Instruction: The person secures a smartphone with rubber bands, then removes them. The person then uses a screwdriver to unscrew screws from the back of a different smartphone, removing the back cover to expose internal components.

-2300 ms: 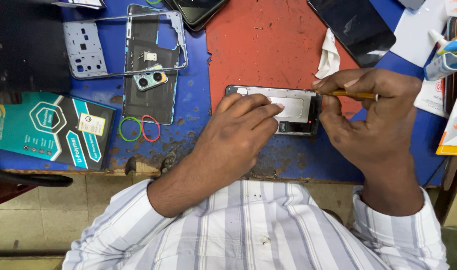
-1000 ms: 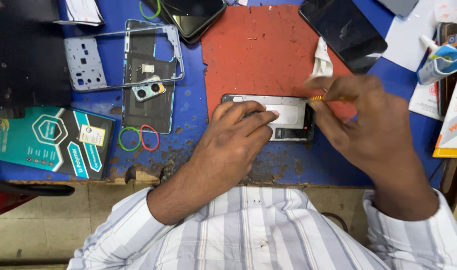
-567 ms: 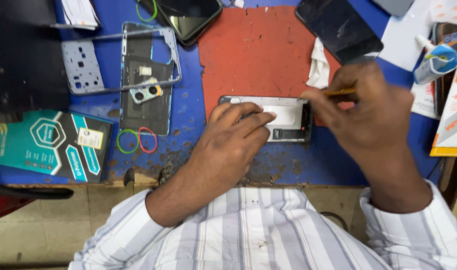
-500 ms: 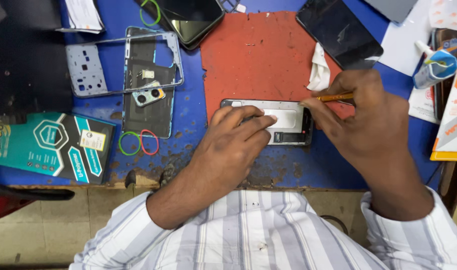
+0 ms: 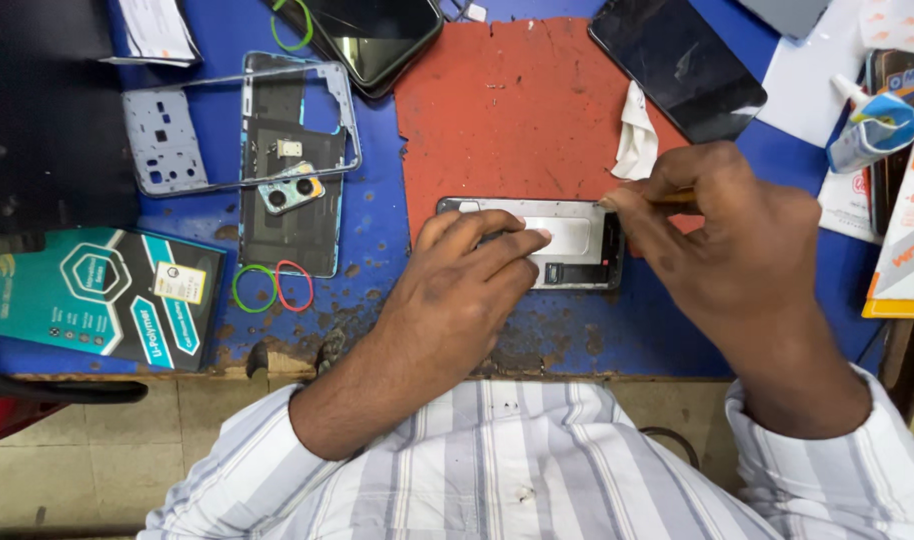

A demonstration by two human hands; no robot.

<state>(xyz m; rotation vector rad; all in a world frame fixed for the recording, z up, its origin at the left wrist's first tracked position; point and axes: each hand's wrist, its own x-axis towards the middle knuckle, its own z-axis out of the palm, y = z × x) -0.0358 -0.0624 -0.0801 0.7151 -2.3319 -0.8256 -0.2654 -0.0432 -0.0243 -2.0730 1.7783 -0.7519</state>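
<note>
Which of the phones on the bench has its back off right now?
The opened phone under both hands, straddling the red mat's lower edge; its insides show. The two at the top lie screen-up, closed.

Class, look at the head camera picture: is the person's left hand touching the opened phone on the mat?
Touching. The head view shows the left hand lying over the opened phone, its fingertips pressed flat on the pale battery panel, with no gap visible.

Opened phone (image 5: 567, 240) lies on mat (image 5: 507, 110); frame (image 5: 237, 125) lies left.
</note>
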